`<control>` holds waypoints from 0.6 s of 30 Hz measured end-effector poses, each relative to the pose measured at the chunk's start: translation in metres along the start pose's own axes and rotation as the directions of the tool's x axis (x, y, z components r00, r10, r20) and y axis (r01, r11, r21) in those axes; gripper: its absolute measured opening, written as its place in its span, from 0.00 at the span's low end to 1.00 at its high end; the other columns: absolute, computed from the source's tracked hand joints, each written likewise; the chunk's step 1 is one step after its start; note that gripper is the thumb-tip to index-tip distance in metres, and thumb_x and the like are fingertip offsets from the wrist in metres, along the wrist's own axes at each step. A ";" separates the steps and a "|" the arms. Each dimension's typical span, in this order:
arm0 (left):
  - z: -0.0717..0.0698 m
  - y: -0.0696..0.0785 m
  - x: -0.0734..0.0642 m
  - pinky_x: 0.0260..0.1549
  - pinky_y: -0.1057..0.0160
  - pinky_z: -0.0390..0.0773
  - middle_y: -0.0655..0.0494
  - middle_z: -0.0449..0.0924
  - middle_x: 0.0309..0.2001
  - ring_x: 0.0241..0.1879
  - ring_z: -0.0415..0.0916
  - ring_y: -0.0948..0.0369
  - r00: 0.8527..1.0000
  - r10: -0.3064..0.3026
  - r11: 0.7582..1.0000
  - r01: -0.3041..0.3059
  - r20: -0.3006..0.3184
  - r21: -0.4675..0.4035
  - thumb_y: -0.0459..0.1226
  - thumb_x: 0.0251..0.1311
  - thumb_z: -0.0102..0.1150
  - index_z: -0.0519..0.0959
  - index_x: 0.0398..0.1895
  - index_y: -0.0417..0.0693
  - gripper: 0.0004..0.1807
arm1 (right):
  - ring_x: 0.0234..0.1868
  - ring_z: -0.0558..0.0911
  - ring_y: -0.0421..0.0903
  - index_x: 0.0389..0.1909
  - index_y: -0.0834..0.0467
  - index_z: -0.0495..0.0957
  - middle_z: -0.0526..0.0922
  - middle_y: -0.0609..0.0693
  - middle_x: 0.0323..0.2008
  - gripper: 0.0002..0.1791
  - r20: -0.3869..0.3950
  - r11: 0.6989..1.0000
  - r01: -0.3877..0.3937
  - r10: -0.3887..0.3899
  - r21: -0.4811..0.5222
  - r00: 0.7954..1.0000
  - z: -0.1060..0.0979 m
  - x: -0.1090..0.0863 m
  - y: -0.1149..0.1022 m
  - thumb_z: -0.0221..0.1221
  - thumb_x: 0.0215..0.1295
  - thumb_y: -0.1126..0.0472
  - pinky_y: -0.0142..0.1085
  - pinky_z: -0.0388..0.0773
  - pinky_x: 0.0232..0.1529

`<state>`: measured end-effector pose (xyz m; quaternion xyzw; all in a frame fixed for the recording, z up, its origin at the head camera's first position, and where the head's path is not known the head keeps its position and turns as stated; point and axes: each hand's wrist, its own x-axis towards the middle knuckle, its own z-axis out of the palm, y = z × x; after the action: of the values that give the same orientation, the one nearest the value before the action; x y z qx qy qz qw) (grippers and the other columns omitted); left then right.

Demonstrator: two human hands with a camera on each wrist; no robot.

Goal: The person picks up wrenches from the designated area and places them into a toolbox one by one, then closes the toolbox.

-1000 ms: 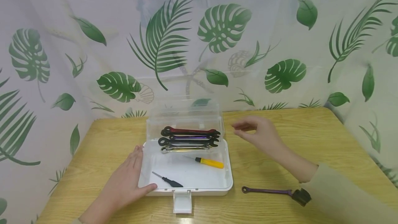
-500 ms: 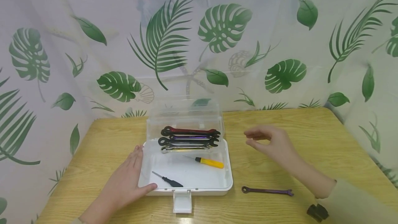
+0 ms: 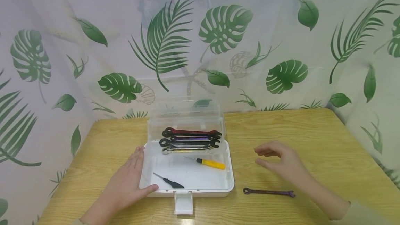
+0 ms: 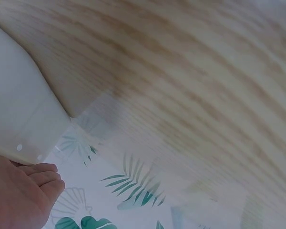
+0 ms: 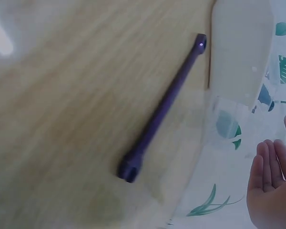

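Note:
A white toolbox (image 3: 215, 193) with its clear lid (image 3: 187, 114) raised sits on the table. My left hand (image 3: 125, 180) rests along its left side, fingers straight, thumb on the front rim. Inside lie a yellow-handled screwdriver (image 3: 212, 164) and a black screwdriver (image 3: 170, 181). Several combination wrenches (image 3: 189, 142), black, red, purple and silver, are lined up at the back of the box. My right hand (image 3: 289, 164) is held right of the box with fingers loosely bent and nothing between them. Just in front of it a purple combination wrench (image 3: 268, 192) lies on the table.
The wood-grain table (image 3: 312, 127) reaches back to a leaf-print cloth (image 3: 243, 61) hung behind and at both sides. A white latch (image 3: 183, 203) hangs down from the box front. The raised lid stands close to the cloth.
My right hand has moved away from the box, rightward and toward me, nearer the purple wrench. The left hand and the tools have stayed in place.

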<state>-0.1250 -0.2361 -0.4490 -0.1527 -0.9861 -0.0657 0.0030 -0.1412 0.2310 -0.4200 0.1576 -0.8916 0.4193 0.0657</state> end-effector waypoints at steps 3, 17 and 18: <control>0.001 0.000 -0.001 0.77 0.40 0.68 0.29 0.54 0.82 0.81 0.58 0.36 1.000 -0.002 1.000 0.002 0.001 -0.006 0.72 0.59 0.61 0.52 0.81 0.25 0.68 | 0.45 0.84 0.28 0.48 0.58 0.88 0.92 0.52 0.46 0.13 0.009 1.000 0.011 -0.011 -0.006 1.000 0.002 -0.007 0.007 0.75 0.62 0.64 0.27 0.87 0.49; 0.001 -0.001 0.000 0.78 0.40 0.67 0.29 0.54 0.82 0.81 0.58 0.36 1.000 0.001 1.000 -0.001 -0.002 -0.010 0.72 0.60 0.61 0.53 0.81 0.25 0.67 | 0.39 0.83 0.29 0.45 0.59 0.88 0.91 0.49 0.42 0.13 0.157 0.996 -0.092 0.093 -0.010 0.983 0.006 -0.030 0.040 0.75 0.61 0.63 0.29 0.87 0.42; 0.001 -0.001 0.000 0.78 0.40 0.67 0.30 0.54 0.82 0.81 0.58 0.37 1.000 0.002 1.000 -0.002 -0.002 -0.010 0.72 0.60 0.61 0.53 0.81 0.25 0.67 | 0.39 0.83 0.29 0.45 0.60 0.88 0.91 0.49 0.42 0.13 0.169 0.996 -0.092 0.092 -0.007 0.981 0.006 -0.032 0.042 0.76 0.60 0.63 0.29 0.87 0.41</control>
<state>-0.1251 -0.2367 -0.4501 -0.1536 -0.9856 -0.0707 0.0034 -0.1250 0.2583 -0.4622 0.1514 -0.9002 0.4072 -0.0295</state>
